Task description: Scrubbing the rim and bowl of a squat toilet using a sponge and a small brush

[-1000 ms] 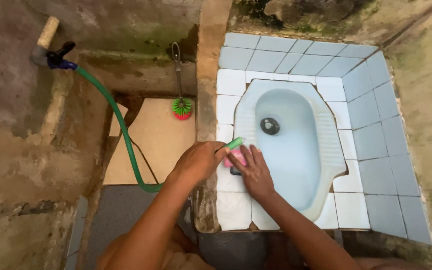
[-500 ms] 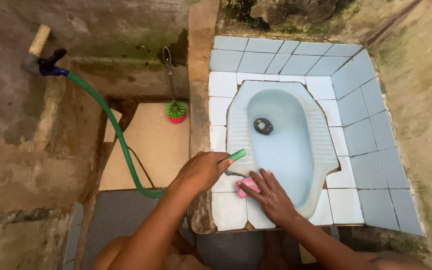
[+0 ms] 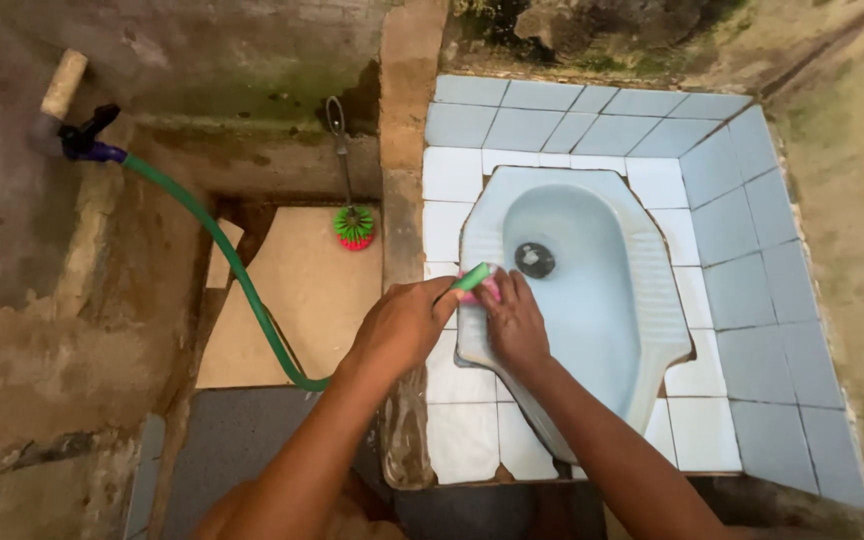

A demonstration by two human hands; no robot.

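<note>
We keep the left hand (image 3: pixel 404 325) closed on the green hose (image 3: pixel 471 281) aimed at the squat pan (image 3: pixel 592 290)'s left footrest, right hand (image 3: pixel 514 322) pressing the pink scrubber (image 3: pixel 490 288) flat there, scrubbing in short strokes toward the drain (image 3: pixel 534 260).

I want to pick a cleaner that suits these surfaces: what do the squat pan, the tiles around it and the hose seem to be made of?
The squat pan looks like glazed ceramic: pale blue, smooth, with ribbed foot rests. The tiles look like glazed ceramic too, white and light blue with grout lines. The green hose bends in a curve, so probably flexible plastic or rubber. The left hand grips its end; the right hand presses something pink, maybe a sponge.
</note>
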